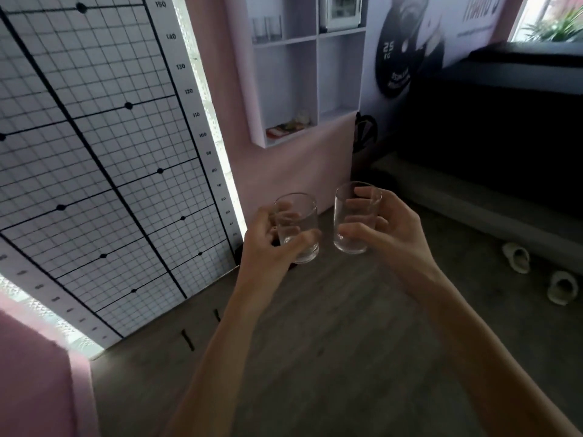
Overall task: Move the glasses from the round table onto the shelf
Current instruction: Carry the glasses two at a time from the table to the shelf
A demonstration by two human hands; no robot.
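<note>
A tall white grid board (94, 159) leans at the left, ruled in black lines with black dots and a numbered scale down its right edge. A bright lit strip runs along that edge against the pink wall (284, 171). At the far right, a large poster (407, 45) shows a black weight plate marked 25 KG. Right of it stands a dark, bulky piece of furniture (492, 137), too dim to identify. Beyond it, at the top right corner, green plants (558, 26) show by a bright window. On the grey wooden floor (315, 342) at the right lie two pale slippers (517, 257), near each other.
</note>
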